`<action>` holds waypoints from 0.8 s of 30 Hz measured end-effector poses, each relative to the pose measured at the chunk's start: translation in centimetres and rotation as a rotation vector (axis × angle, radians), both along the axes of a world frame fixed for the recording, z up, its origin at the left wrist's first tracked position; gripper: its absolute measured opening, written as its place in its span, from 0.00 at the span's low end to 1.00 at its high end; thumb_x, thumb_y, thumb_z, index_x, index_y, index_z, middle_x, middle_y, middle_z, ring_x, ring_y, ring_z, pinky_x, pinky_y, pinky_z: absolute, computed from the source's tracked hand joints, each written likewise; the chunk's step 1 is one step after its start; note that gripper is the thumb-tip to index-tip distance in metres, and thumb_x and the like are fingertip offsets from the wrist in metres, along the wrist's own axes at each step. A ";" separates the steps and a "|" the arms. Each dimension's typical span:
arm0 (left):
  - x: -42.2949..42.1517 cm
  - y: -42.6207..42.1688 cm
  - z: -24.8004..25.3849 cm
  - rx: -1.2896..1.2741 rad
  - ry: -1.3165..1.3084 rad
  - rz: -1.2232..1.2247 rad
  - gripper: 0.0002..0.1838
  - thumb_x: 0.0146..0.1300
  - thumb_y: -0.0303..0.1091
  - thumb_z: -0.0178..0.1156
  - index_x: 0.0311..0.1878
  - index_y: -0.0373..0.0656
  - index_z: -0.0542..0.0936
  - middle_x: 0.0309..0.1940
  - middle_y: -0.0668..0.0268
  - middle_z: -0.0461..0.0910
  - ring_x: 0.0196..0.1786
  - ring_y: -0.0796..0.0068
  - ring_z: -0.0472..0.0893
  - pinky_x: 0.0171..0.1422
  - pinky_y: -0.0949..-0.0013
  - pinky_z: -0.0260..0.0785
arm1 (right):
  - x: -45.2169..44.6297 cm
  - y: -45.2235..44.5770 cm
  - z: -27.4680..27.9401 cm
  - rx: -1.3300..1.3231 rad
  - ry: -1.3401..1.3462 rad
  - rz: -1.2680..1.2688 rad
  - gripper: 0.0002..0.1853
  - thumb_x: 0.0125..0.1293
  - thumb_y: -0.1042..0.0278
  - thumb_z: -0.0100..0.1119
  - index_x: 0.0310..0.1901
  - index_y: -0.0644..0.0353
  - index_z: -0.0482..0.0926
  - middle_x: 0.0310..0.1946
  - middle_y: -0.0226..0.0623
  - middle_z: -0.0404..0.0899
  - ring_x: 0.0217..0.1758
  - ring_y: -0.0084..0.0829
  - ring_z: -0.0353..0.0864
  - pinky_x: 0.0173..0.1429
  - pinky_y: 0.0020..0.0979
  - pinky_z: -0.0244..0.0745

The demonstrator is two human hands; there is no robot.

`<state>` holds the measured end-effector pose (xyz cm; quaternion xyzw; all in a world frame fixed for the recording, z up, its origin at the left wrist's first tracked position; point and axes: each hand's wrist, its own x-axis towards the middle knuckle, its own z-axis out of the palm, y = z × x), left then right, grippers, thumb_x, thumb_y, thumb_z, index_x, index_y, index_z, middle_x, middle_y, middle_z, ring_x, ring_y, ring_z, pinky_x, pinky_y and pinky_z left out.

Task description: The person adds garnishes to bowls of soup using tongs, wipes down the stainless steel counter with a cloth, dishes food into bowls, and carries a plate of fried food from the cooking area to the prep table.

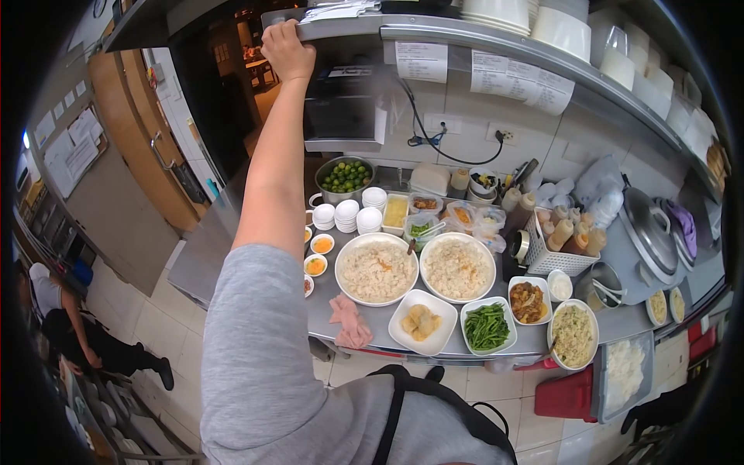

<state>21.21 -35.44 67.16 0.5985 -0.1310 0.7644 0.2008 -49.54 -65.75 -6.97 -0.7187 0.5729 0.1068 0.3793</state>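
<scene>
My left hand (289,51) is raised at the top of the view, its fingers curled over the front edge of the metal shelf (345,29). Whether a small slip lies under the fingers cannot be made out. White paper slips (341,9) lie on the shelf just right of the hand. Below the forearm, on the steel counter, stand two big white bowls of rice (377,271), a dish of green vegetables (488,326) and a dish of pale round pieces (422,322). A pink cloth (351,321) lies near the front edge. My right hand is out of view.
A pot of green citrus (345,177), stacked small white bowls (346,213) and a basket of sauce bottles (564,236) stand on the counter. Printed sheets (519,79) hang from the shelf. Another person (74,325) is at the far left. A red bin (564,393) stands below right.
</scene>
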 end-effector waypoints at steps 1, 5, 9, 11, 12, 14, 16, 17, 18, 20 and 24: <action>-0.1 0.0 0.0 0.001 0.000 0.000 0.23 0.35 0.25 0.58 0.41 0.50 0.69 0.42 0.67 0.68 0.54 0.62 0.64 0.51 0.57 0.58 | -0.1 0.1 -0.1 -0.002 0.001 0.001 0.08 0.43 0.66 0.53 0.16 0.61 0.74 0.19 0.48 0.75 0.25 0.43 0.77 0.30 0.41 0.69; -0.3 0.0 0.0 0.011 0.005 -0.008 0.23 0.35 0.25 0.58 0.41 0.50 0.69 0.42 0.66 0.68 0.54 0.61 0.64 0.51 0.57 0.58 | -0.5 0.0 -0.4 -0.016 0.003 0.020 0.08 0.43 0.66 0.53 0.16 0.60 0.74 0.19 0.48 0.75 0.25 0.42 0.77 0.31 0.41 0.70; 0.0 0.0 0.0 0.002 0.023 0.013 0.23 0.35 0.26 0.58 0.41 0.50 0.70 0.42 0.66 0.68 0.54 0.61 0.63 0.51 0.57 0.58 | -1.6 0.1 -1.4 -0.049 0.005 0.066 0.07 0.43 0.66 0.54 0.16 0.60 0.75 0.19 0.47 0.76 0.25 0.42 0.77 0.31 0.40 0.70; -0.1 0.0 0.0 0.001 0.029 0.006 0.23 0.35 0.26 0.58 0.41 0.50 0.70 0.42 0.66 0.68 0.54 0.61 0.63 0.52 0.57 0.58 | -2.5 0.4 -1.9 -0.088 0.011 0.124 0.07 0.43 0.66 0.54 0.17 0.60 0.75 0.19 0.47 0.76 0.25 0.42 0.78 0.32 0.40 0.71; -0.2 -0.1 0.0 0.000 0.034 0.001 0.23 0.35 0.26 0.58 0.41 0.50 0.70 0.42 0.66 0.68 0.54 0.61 0.64 0.52 0.57 0.58 | -2.9 0.5 -2.2 -0.116 0.013 0.169 0.07 0.43 0.66 0.54 0.17 0.60 0.75 0.19 0.47 0.76 0.25 0.42 0.78 0.32 0.40 0.71; -0.2 -0.1 0.0 0.006 0.034 -0.020 0.23 0.35 0.26 0.58 0.41 0.51 0.70 0.42 0.67 0.68 0.54 0.61 0.64 0.53 0.56 0.58 | -4.0 0.8 -2.7 -0.188 0.022 0.266 0.07 0.43 0.66 0.55 0.17 0.60 0.76 0.19 0.47 0.76 0.25 0.41 0.78 0.32 0.40 0.71; -0.5 -0.2 0.1 0.005 0.064 0.002 0.22 0.36 0.27 0.58 0.41 0.51 0.70 0.42 0.67 0.68 0.53 0.61 0.64 0.54 0.56 0.57 | -4.9 1.3 -1.8 -0.204 0.010 0.239 0.07 0.42 0.66 0.55 0.17 0.59 0.76 0.19 0.46 0.76 0.25 0.41 0.78 0.32 0.40 0.72; -0.8 -0.3 0.1 0.000 0.069 0.012 0.22 0.36 0.27 0.58 0.41 0.51 0.71 0.41 0.66 0.69 0.53 0.61 0.64 0.54 0.56 0.56 | -4.8 1.6 -1.3 -0.161 -0.008 0.150 0.07 0.42 0.66 0.55 0.17 0.59 0.76 0.18 0.46 0.76 0.25 0.41 0.78 0.33 0.39 0.72; -0.1 0.0 0.1 0.022 0.069 0.018 0.22 0.37 0.27 0.58 0.41 0.51 0.71 0.41 0.66 0.69 0.54 0.61 0.64 0.55 0.56 0.56 | -4.4 1.4 -0.7 0.188 -0.066 -0.288 0.07 0.43 0.65 0.56 0.16 0.59 0.76 0.17 0.45 0.77 0.23 0.40 0.78 0.30 0.39 0.72; -0.2 0.1 0.1 0.038 0.047 0.035 0.21 0.37 0.26 0.57 0.41 0.50 0.72 0.41 0.68 0.71 0.53 0.62 0.65 0.54 0.57 0.58 | -4.2 0.8 0.6 -0.125 0.218 0.355 0.09 0.46 0.65 0.55 0.15 0.60 0.77 0.17 0.44 0.77 0.18 0.36 0.78 0.24 0.36 0.72; -1.0 -0.5 0.1 0.016 0.043 0.073 0.22 0.38 0.27 0.58 0.43 0.51 0.72 0.42 0.65 0.71 0.54 0.61 0.66 0.53 0.56 0.60 | -4.3 1.6 -0.6 0.072 -0.091 -0.325 0.08 0.48 0.66 0.56 0.21 0.61 0.78 0.17 0.41 0.78 0.16 0.30 0.78 0.21 0.30 0.73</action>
